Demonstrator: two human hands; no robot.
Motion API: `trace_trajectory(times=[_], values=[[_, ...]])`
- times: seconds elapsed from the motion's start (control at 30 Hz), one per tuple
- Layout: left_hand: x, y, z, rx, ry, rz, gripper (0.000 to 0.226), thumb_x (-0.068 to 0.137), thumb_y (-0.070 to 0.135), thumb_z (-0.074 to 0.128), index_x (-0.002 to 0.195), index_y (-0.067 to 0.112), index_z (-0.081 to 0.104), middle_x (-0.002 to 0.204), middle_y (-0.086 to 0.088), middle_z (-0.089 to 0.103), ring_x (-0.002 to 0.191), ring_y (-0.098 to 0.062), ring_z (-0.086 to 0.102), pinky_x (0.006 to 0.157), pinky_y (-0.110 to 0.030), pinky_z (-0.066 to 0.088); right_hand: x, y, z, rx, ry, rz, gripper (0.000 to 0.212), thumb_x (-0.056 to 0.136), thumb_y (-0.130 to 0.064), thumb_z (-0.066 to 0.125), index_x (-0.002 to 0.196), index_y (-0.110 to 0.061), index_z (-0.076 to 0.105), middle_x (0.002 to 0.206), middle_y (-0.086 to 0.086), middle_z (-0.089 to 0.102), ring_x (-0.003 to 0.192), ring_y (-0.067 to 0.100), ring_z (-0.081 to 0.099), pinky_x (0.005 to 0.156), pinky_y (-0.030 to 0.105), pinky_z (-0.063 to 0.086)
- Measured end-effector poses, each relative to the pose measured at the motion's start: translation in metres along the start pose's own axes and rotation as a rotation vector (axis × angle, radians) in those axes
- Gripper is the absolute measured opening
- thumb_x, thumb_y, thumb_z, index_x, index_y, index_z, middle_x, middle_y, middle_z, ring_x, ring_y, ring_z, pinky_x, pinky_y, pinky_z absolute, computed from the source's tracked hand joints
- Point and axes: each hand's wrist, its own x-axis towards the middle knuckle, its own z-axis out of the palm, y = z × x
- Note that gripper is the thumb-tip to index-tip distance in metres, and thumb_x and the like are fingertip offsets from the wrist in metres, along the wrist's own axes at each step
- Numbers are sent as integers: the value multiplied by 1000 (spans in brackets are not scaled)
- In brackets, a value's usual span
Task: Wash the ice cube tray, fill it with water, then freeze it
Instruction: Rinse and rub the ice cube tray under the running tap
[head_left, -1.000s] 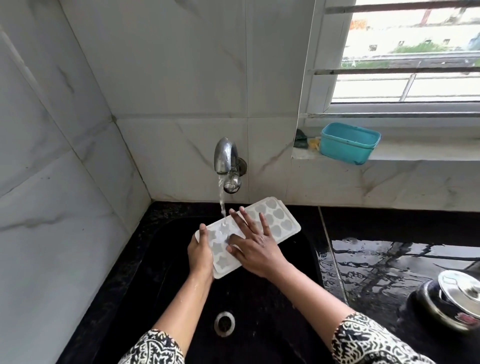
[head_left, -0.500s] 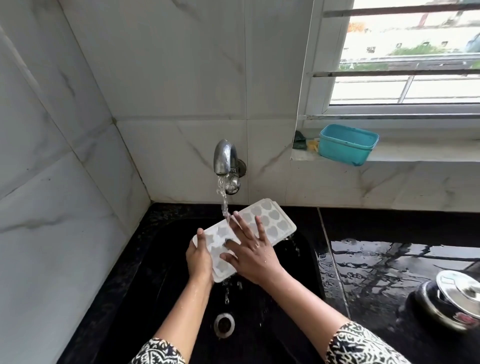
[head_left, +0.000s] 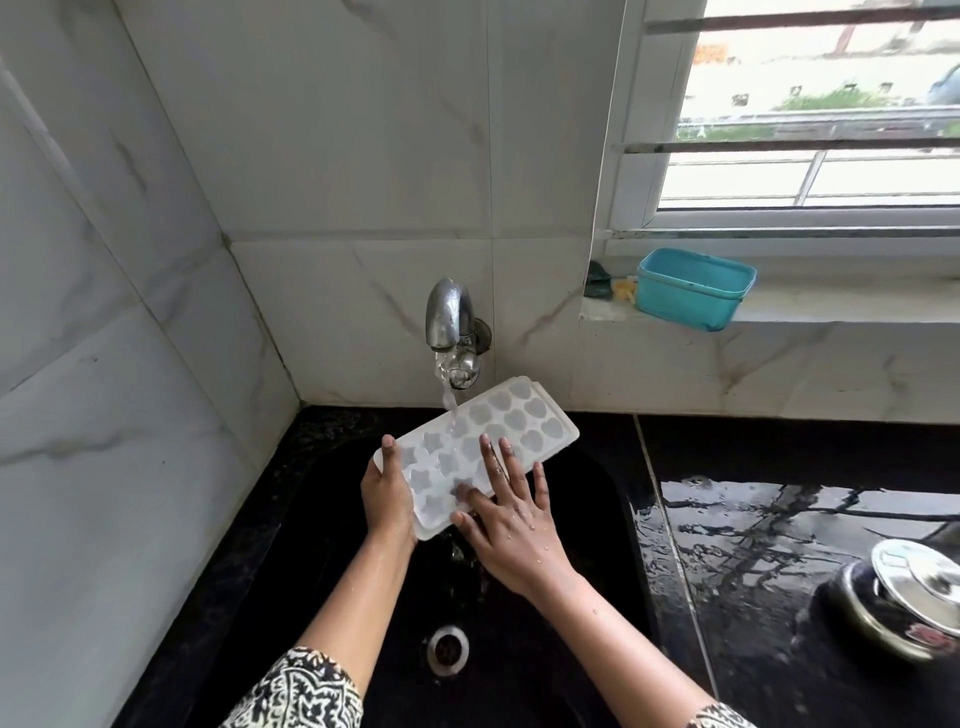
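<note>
The tray (head_left: 511, 423) is held over the black sink (head_left: 311, 525), under the tap (head_left: 448, 317). It is white and its open side faces up, with star-shaped cups (head_left: 418, 480) in the left part and heart-shaped cups (head_left: 517, 418) in the right part. It lies slanted: the left end is nearer to the person and the right end points toward the back wall (head_left: 363, 182). A thin stream of water (head_left: 448, 397) falls from the tap and lands on the tray, about where the two kinds of cups meet.

The left hand (head_left: 387, 501) grips the left end of the tray. Its thumb (head_left: 388, 449) lies over the top edge, and the other fingers go under the tray, where they are hidden. The right hand (head_left: 514, 538) grips nothing. Its fingers (head_left: 488, 457) are straight and spread, and they lie flat on the top face of the tray near its middle; its thumb touches the near long edge. Water drops sit on this hand and forearm. Both arms end in black-and-white patterned sleeves (head_left: 306, 691).

Below the hands, the drain (head_left: 448, 649) is in the sink bottom. To the right of the sink, the black counter (head_left: 753, 545) is wet and shiny. At the right edge of the view, a dark pot (head_left: 831, 608) with a steel lid (head_left: 919, 577) stands on it. A teal box (head_left: 693, 291) stands on the sill (head_left: 857, 309) under the window (head_left: 810, 171). Just beside the box, at its left, are a dark thing and a yellow thing, too small to tell.
</note>
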Motion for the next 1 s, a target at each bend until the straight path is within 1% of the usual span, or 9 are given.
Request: trace_trajectory(times=[0.07,0.13,0.3,0.43,0.53,0.6,0.7,0.87,1.0], values=[[1,-1,0,9,4,4,44,95,48,49,107,8,61,97,-11,70,83,-24,70,70,-36,56,5,-5,-2,40,-55,26,76,87,-69,9,137,-28,48,155,-8,-26,134,4,-39,114,44,-19],[2,-2,-1,18,6,4,43,95,48,49,106,8,61,94,-10,70,82,-24,70,66,-34,56,7,-2,-4,15,-74,-10,67,92,-66,16,136,-29,50,156,-9,-23,134,3,-39,114,45,-19],[5,-7,-2,-14,45,-14,36,96,46,48,96,13,61,90,-7,69,74,-19,69,60,-30,54,13,6,6,-191,96,-116,45,94,-55,35,112,-29,67,160,1,7,146,11,-13,114,48,-11],[5,-5,1,-16,41,4,36,96,45,49,91,12,62,96,-16,70,80,-27,70,68,-36,57,6,-7,11,31,-35,-9,56,97,-55,29,140,-23,46,156,-8,-21,136,2,-36,114,45,-18],[1,-5,1,6,37,0,33,97,43,48,93,13,59,89,-9,68,74,-19,67,56,-25,56,6,4,2,14,-82,19,55,95,-57,20,135,-33,49,156,-6,-20,133,2,-40,114,45,-20],[-5,-10,2,23,41,-16,34,97,43,48,100,10,58,86,-5,67,71,-15,65,49,-19,53,9,12,0,-124,-15,-35,50,95,-57,23,112,-33,64,160,0,-5,141,7,-27,114,45,-17],[-6,-11,7,30,48,-39,40,97,44,47,104,6,60,95,-12,69,76,-21,68,62,-29,57,4,7,11,-211,138,-101,43,93,-54,38,97,-25,70,160,2,12,148,14,0,116,50,3],[-1,-6,6,38,47,-17,48,96,48,47,109,3,60,97,-13,69,84,-26,69,75,-39,57,2,2,9,138,-47,59,48,98,-51,30,132,-26,53,154,-14,-25,136,3,-36,117,44,-10],[-6,-9,-1,30,56,-1,38,96,46,48,100,10,59,89,-5,68,77,-18,67,64,-29,54,11,16,5,-84,-16,-102,45,98,-54,30,118,-31,64,159,-6,-10,142,6,-25,116,42,-15]])
